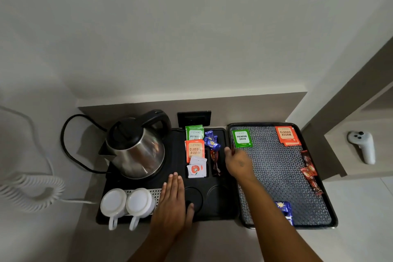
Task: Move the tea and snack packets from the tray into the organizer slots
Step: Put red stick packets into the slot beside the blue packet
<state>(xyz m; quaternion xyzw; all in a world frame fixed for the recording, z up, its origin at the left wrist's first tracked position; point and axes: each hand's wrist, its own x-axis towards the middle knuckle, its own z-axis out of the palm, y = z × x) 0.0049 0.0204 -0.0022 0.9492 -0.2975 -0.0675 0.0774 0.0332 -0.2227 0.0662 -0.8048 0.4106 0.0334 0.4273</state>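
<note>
Tea and snack packets (286, 135) partly remain on the tray (331, 208), others already stand in the organizer slots (196, 151). The right hand (239, 162) reaches toward the green packet (242, 138); whether its fingers grip anything cannot be told. The left hand (173, 200) lies flat, fingers open. Next, seemingly, a pinch and lift.

Your left hand (173, 202) lies flat on the black organizer (212, 208), just right of the two upturned cups (127, 203). Your right hand (239, 162) reaches over the organizer's right edge onto the tray (331, 208), fingers curled just below the green tea packet (241, 138).
</note>
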